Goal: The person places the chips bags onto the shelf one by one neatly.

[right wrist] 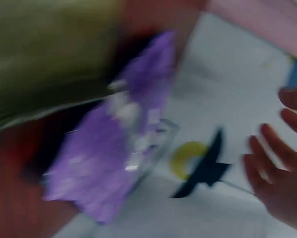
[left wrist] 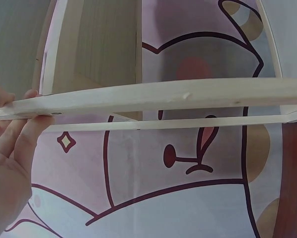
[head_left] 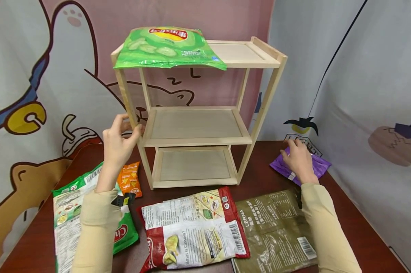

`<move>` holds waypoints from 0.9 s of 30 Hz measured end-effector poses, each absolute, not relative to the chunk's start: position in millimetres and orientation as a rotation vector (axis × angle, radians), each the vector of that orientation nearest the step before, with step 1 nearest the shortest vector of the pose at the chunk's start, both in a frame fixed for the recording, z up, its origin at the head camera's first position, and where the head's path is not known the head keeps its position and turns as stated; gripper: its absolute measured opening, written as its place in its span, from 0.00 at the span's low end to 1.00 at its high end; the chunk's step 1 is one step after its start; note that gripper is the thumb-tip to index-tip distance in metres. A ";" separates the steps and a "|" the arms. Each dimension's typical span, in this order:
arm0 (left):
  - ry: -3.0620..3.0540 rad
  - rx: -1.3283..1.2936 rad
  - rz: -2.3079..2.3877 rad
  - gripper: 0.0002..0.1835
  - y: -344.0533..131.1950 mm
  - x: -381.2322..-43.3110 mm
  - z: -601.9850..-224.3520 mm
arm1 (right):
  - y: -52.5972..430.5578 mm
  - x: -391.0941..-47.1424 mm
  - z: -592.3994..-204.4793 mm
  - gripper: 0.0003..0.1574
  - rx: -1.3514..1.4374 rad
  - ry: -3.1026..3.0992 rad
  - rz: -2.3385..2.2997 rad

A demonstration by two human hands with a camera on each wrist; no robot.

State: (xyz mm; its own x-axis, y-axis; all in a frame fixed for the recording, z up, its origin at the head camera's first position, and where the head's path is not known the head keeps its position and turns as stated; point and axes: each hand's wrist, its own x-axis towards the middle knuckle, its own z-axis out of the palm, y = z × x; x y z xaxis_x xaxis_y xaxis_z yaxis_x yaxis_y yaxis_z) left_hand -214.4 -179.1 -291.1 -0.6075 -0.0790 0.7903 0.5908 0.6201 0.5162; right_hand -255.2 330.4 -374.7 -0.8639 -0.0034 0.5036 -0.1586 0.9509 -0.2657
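Note:
At its left front post, a light wooden shelf rack (head_left: 198, 141) is held by my left hand (head_left: 118, 142). In the left wrist view, the fingers (left wrist: 20, 136) of that hand wrap the post (left wrist: 153, 96). A green chip bag (head_left: 167, 49) lies flat on the rack's top board. My right hand (head_left: 298, 159), its fingers loosely bent, is above a purple snack bag (head_left: 319, 165) to the right of the rack. The blurred right wrist view puts a gap between this hand (right wrist: 282, 173) and the purple bag (right wrist: 96, 158).
On the dark red table (head_left: 348, 212) lie a red-and-white chip bag (head_left: 195, 227), a brown bag (head_left: 273, 231), a small orange bag (head_left: 129, 180) and a green-and-white bag (head_left: 67, 216). A printed cloth (head_left: 362, 76) hangs behind and beside the table.

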 end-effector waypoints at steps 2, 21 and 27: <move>-2.009 -0.403 -1.017 0.14 -179.1 -214.8 -291.4 | 342.6 -255.0 -384.5 0.26 0.062 -2.825 0.376; -2.016 -0.403 -1.022 0.14 -179.6 -214.1 -290.9 | 377.1 -256.5 -414.8 0.30 0.179 -3.198 0.129; -2.018 -0.399 -1.031 0.13 -179.3 -213.8 -291.2 | 378.9 -256.9 -412.2 0.25 0.237 -3.156 0.133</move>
